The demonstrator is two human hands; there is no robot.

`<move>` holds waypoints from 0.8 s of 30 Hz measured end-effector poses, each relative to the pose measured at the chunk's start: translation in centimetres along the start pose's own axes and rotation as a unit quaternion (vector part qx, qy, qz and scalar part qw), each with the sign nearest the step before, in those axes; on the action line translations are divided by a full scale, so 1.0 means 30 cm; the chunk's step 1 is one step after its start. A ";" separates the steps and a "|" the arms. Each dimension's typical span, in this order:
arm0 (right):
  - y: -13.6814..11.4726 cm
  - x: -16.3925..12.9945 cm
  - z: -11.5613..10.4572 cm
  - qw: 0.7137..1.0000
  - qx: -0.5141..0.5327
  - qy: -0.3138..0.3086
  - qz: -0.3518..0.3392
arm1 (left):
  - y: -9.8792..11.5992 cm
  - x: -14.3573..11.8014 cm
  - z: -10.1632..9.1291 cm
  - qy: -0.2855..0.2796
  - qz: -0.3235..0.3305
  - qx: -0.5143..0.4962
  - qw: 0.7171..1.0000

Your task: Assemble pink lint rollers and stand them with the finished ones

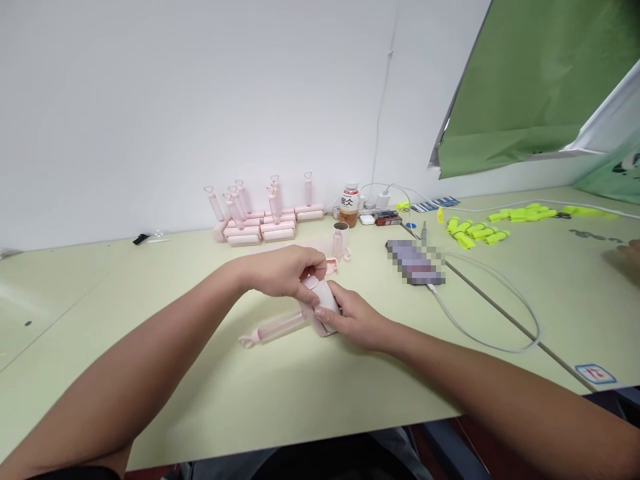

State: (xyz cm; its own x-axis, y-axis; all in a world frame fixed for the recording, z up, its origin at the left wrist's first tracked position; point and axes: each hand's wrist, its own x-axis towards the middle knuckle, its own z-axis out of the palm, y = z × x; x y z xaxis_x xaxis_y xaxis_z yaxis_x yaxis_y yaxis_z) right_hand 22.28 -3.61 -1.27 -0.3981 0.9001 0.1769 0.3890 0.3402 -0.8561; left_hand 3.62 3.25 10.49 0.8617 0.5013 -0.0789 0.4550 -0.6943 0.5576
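A pink lint roller (280,326) with a heart-tipped handle lies in both my hands above the pale green table (210,387). My left hand (285,270) grips the top of the roller head from above. Under the head, my right hand (356,320) closes around its lower end. The handle points left and toward me. Just behind my hands stand a small pink part and a paper roll core (340,239).
Several finished pink lint rollers (260,217) stand by the wall. A bottle (349,203), chargers and a phone (414,261) with a looping white cable (500,320) lie to the right. Yellow-green pieces (480,232) sit far right. Another person's hand (631,250) shows at the right edge.
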 end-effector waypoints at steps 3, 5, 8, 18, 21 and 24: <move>-0.009 0.002 0.000 0.999 -0.012 0.031 -0.004 | -0.023 0.015 -0.007 -0.011 -0.013 -0.041 0.999; -0.013 0.005 0.002 0.998 -0.028 0.059 -0.009 | -0.040 0.017 -0.005 0.000 -0.019 -0.071 0.997; -0.015 0.010 0.006 0.995 -0.053 0.083 -0.026 | -0.057 0.009 0.005 0.019 -0.025 -0.112 0.993; -0.044 0.010 0.025 0.988 -0.070 0.136 -0.023 | -0.112 -0.024 0.040 0.041 -0.023 -0.199 0.979; -0.038 0.018 0.019 0.985 -0.056 0.162 -0.020 | -0.129 -0.021 0.058 0.050 -0.027 -0.237 0.970; -0.015 0.031 0.007 0.986 -0.053 0.156 -0.015 | -0.152 -0.024 0.114 0.091 -0.041 -0.261 0.960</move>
State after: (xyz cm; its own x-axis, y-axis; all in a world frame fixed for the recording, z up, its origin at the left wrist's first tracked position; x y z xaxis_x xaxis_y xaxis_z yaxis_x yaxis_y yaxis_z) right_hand 21.58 -2.99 -0.83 -0.1415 0.9233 0.3570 0.4728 0.3799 -0.7951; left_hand 1.70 4.30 5.17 0.7527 0.6580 -0.0210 0.3041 -0.3193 0.8975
